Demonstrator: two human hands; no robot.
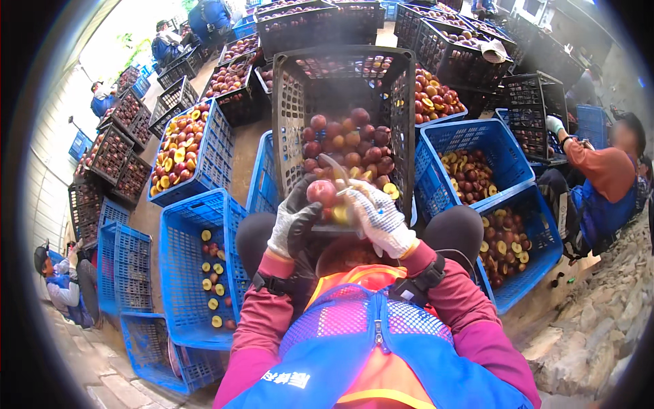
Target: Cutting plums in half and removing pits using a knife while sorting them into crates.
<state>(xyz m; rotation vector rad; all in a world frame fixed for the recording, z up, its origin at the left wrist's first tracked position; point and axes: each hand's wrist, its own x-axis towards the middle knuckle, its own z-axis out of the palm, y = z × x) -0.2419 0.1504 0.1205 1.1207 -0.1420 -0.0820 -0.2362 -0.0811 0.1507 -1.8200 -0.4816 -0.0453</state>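
Note:
My left hand point(294, 219), in a white glove with a dark palm, grips a large red plum point(321, 193) with its fingers closed round it. Close beside it my right hand point(379, 217), in a white patterned glove, is closed on a curved knife point(334, 168) whose grey blade rises past the plum. Blurred yellow cut fruit point(342, 215) shows just below, between the hands. Both hands are over the near edge of a tilted black crate point(286, 102) holding whole red plums point(354, 140) and a few cut halves.
Blue crates with halved plums stand at my left point(174, 255) and right point(436, 163). Another blue crate point(221, 146) is piled with cut fruit. Black crates of plums point(320, 31) stand ahead. A person in an orange sleeve point(596, 167) sits at the right; others are farther off.

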